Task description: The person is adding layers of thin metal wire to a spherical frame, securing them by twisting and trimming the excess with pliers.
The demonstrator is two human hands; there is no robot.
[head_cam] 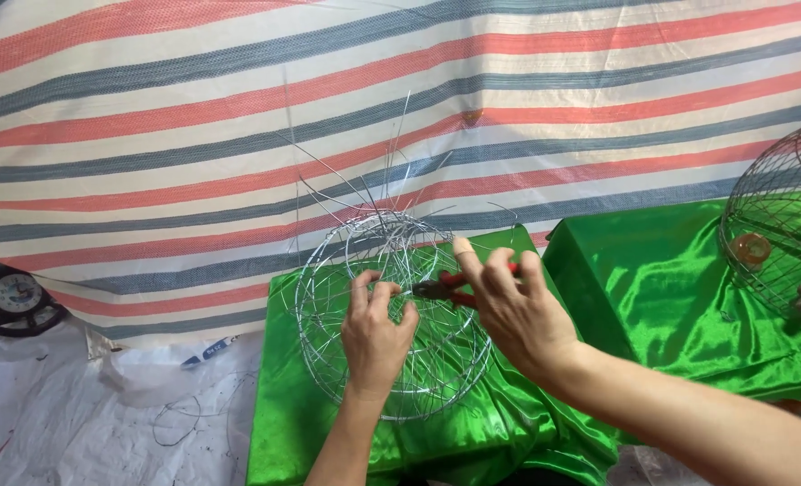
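A round cage-like frame of silver wire (328, 297) stands on a block draped in shiny green cloth (508, 432), with loose wire ends sticking up from its top. My left hand (375, 335) pinches the wires near the middle of the frame. My right hand (515, 306) grips red-handled pliers (443, 288) whose jaws meet the wire beside my left fingers.
A second green-draped block (661, 297) stands to the right with a larger dark wire cage (778, 225) and an orange ring inside it. A striped tarp (238, 135) hangs behind. A small clock (13, 295) and white plastic sheeting (76, 414) with wire scraps lie at left.
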